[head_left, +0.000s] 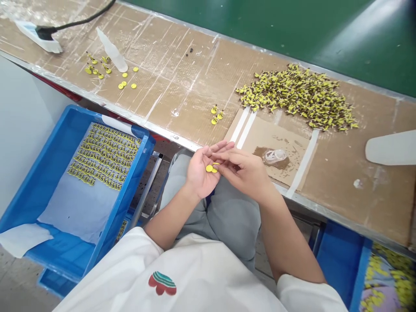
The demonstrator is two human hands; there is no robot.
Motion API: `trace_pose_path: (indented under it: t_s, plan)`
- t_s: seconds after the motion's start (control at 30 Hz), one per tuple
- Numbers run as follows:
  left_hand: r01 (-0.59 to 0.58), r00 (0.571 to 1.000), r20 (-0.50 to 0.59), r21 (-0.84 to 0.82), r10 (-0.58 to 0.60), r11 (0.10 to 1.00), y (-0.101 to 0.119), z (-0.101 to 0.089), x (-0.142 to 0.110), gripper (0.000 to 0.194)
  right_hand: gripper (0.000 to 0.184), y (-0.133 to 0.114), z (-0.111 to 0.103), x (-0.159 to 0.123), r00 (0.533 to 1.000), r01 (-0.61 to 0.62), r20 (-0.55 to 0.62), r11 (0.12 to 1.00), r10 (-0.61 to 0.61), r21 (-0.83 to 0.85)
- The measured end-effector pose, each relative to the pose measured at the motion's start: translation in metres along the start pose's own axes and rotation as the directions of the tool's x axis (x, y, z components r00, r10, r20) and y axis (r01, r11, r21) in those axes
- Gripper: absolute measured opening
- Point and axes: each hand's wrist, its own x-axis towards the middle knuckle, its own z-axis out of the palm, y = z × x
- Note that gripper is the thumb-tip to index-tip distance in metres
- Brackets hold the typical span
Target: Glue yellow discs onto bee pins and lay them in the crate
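Note:
My left hand (203, 171) is turned palm up over my lap, its fingers stretched toward the table edge. Small round yellow discs (209, 168) lie in its palm. Over that palm, my right hand (242, 167) has thumb and fingers pinched on another yellow disc (216, 164), partly hidden by the fingertips. Beyond the hands, a few small figures on yellow discs (214, 110) stand on the table. To their right lies a large heap of tiny yellow and brown figures (299, 97).
Cardboard (276, 125) with a wet patch and a clear blob lies right of my hands. A white bottle (112, 51), loose yellow discs (133, 86) and a power strip (39, 37) are at the left. A blue crate (19, 203) holds rows of figures; another blue crate (339, 253) is lower right.

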Motion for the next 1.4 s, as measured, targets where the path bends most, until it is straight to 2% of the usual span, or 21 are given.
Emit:
trace_pose_path:
  t_s: [0.07,0.1,0.13,0.17,0.2,0.23,0.3,0.37,0.43,0.5,0.57,0.63,0.73,0.97,1.03,1.07,1.1,1.17,1.23,1.3,1.4]
  plan:
    - [-0.021,0.999,-0.032,-0.018,0.02,1.0,-0.003,0.0,0.0,0.029,0.02,-0.009,0.004,-0.005,0.962,-0.1,-0.239,0.985,0.133,0.144]
    - [-0.032,0.998,-0.051,-0.017,0.031,0.999,-0.005,0.001,-0.001,0.025,0.019,-0.014,0.006,-0.008,0.885,-0.132,-0.398,0.95,0.241,0.282]
    - [-0.041,0.997,-0.059,-0.005,0.04,0.999,-0.007,0.001,-0.002,0.022,0.02,-0.02,0.008,-0.012,0.771,-0.129,-0.513,0.881,0.377,0.455]
    - [-0.048,0.998,-0.048,0.019,0.049,0.999,-0.009,0.001,-0.004,0.019,0.022,-0.026,0.01,-0.015,0.658,-0.092,-0.543,0.771,0.522,0.63]
    - [-0.053,0.998,-0.018,0.055,0.054,0.997,-0.011,0.002,-0.005,0.02,0.024,-0.032,0.011,-0.019,0.581,-0.047,-0.486,0.623,0.653,0.781]
    - [-0.063,0.998,0.029,0.102,0.06,0.993,-0.014,0.003,-0.008,0.022,0.026,-0.038,0.012,-0.023,0.55,-0.019,-0.371,0.456,0.748,0.89]
    - [-0.081,0.989,0.135,0.205,0.054,0.975,-0.022,0.004,-0.012,0.029,0.029,-0.048,0.014,-0.031,0.556,-0.026,-0.109,0.148,0.824,0.989]
    - [-0.084,0.977,0.213,0.301,0.018,0.95,-0.029,0.003,-0.017,0.031,0.028,-0.055,0.016,-0.037,0.55,-0.025,0.042,-0.034,0.834,0.999]
    - [-0.08,0.969,0.248,0.373,-0.016,0.925,-0.035,0.002,-0.019,0.03,0.027,-0.058,0.017,-0.042,0.55,-0.011,0.104,-0.117,0.828,0.993]
    - [-0.101,0.969,0.246,0.405,-0.002,0.909,-0.037,0.0,-0.019,0.03,0.026,-0.058,0.017,-0.046,0.561,-0.033,0.133,-0.139,0.817,0.99]
    - [-0.143,0.968,0.246,0.402,0.044,0.904,-0.036,-0.002,-0.017,0.029,0.027,-0.055,0.014,-0.049,0.585,-0.107,0.15,-0.107,0.797,0.988]
    - [-0.171,0.961,0.268,0.397,0.064,0.902,-0.033,-0.004,-0.015,0.027,0.032,-0.051,0.009,-0.052,0.603,-0.193,0.134,-0.019,0.786,0.981]
    - [-0.149,0.946,0.323,0.399,0.013,0.905,-0.03,-0.004,-0.013,0.027,0.041,-0.044,0.001,-0.055,0.613,-0.26,0.077,0.109,0.787,0.96]
    - [-0.085,0.943,0.33,0.348,-0.038,0.934,-0.033,0.0,-0.016,0.025,0.04,-0.049,0.007,-0.057,0.574,-0.178,-0.021,0.15,0.819,0.972]
    - [-0.045,0.951,0.305,0.301,-0.052,0.953,-0.032,0.002,-0.016,0.022,0.043,-0.055,0.002,-0.06,0.593,-0.269,-0.044,0.25,0.804,0.93]
    - [-0.027,0.957,0.285,0.269,-0.053,0.963,-0.03,0.003,-0.015,0.021,0.043,-0.058,-0.003,-0.062,0.607,-0.324,-0.082,0.34,0.79,0.883]
    - [-0.014,0.964,0.263,0.238,-0.05,0.971,-0.027,0.004,-0.015,0.022,0.042,-0.059,-0.011,-0.063,0.616,-0.368,-0.157,0.457,0.772,0.809]
    - [-0.004,0.977,0.209,0.177,-0.033,0.984,-0.021,0.005,-0.013,0.023,0.033,-0.055,-0.034,-0.062,0.61,-0.411,-0.414,0.716,0.676,0.564]
    - [-0.006,0.987,0.161,0.129,-0.015,0.992,-0.015,0.005,-0.011,0.024,0.026,-0.038,-0.063,-0.053,0.581,-0.426,-0.674,0.876,0.457,0.227]
    - [-0.003,0.994,0.111,0.099,-0.008,0.995,-0.012,0.004,-0.009,0.023,0.026,-0.009,-0.091,-0.035,0.647,-0.441,-0.705,0.897,0.289,-0.038]
    - [0.013,0.999,0.039,0.102,-0.017,0.995,-0.012,0.002,-0.006,0.021,0.025,0.046,-0.119,0.003,0.807,-0.476,-0.52,0.831,0.282,-0.288]
